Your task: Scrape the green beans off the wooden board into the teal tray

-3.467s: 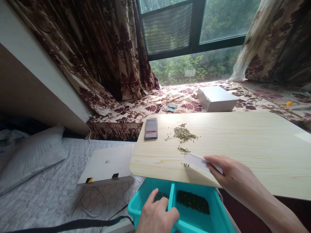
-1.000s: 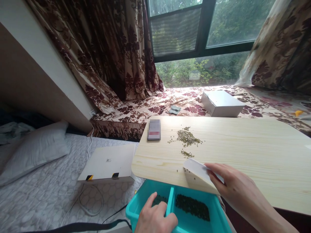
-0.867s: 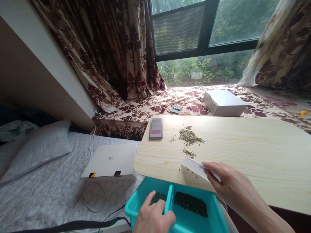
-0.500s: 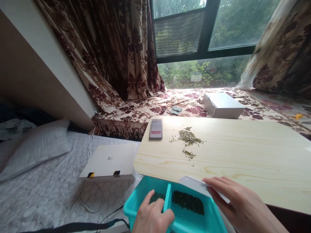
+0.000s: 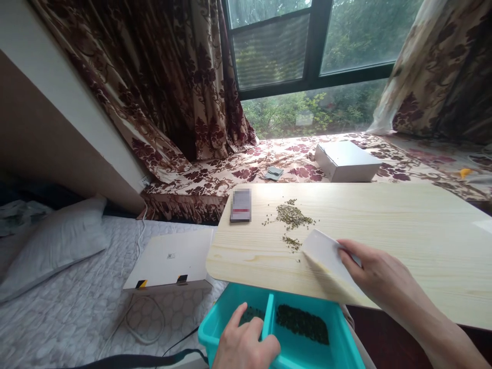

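Right hand [image 5: 371, 271] pinched white card [image 5: 326, 253] by upper edge, best hold; likely light, stiffish. Card tilted over table [image 5: 392, 220], beside seeds [image 5: 292, 216]. Left hand [image 5: 246, 344] half-curled at teal bin [image 5: 342, 335], grip unclear.

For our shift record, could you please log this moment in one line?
right grip: holding white card beside smaller grain cluster | left grip: at teal bin | table: larger grain pile

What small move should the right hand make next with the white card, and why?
Perhaps the right hand should set the white card on the far side of the smaller grain cluster: the card is to its right, and the teal bin lies open at the near edge of the table, so a pull might bring grains there.
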The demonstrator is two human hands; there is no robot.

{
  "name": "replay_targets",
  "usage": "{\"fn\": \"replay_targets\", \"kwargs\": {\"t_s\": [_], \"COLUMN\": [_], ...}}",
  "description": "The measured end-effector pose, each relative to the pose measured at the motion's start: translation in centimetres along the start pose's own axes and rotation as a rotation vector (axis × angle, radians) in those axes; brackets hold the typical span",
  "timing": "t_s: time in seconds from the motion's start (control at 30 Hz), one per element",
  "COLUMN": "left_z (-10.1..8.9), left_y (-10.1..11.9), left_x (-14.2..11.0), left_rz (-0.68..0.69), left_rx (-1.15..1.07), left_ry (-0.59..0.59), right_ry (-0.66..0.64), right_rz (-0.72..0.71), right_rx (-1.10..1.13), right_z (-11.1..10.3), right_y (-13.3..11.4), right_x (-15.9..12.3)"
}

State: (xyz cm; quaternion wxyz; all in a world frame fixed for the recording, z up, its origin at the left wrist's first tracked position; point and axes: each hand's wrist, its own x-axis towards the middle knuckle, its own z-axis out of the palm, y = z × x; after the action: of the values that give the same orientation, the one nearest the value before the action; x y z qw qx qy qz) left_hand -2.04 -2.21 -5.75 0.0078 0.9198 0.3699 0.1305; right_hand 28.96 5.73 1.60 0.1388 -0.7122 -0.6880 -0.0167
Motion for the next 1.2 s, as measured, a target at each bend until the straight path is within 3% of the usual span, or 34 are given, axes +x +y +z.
{"fn": "replay_targets", "kwargs": {"t_s": [0.47, 0.77, 1.2], "left_z": [2.5, 0.5, 0.0], "left_y": [-0.6, -0.3, -0.5], "left_x": [-0.3, 0.2, 0.2], "left_rz": [0.024, -0.006, 0.002], "left_rx": [0.023, 0.035, -0.067], "left_ry": [0.084, 0.023, -0.002], "right_ry": [-0.007, 0.057, 0.017], "right_rz": [-0.058, -0.095, -0.131], "right_rx": [0.028, 0.064, 0.094], "right_z": [0.8, 0.5, 0.0], "right_y": [-1.6, -1.5, -2.3], "right_x": [0.8, 0.1, 0.3]}}
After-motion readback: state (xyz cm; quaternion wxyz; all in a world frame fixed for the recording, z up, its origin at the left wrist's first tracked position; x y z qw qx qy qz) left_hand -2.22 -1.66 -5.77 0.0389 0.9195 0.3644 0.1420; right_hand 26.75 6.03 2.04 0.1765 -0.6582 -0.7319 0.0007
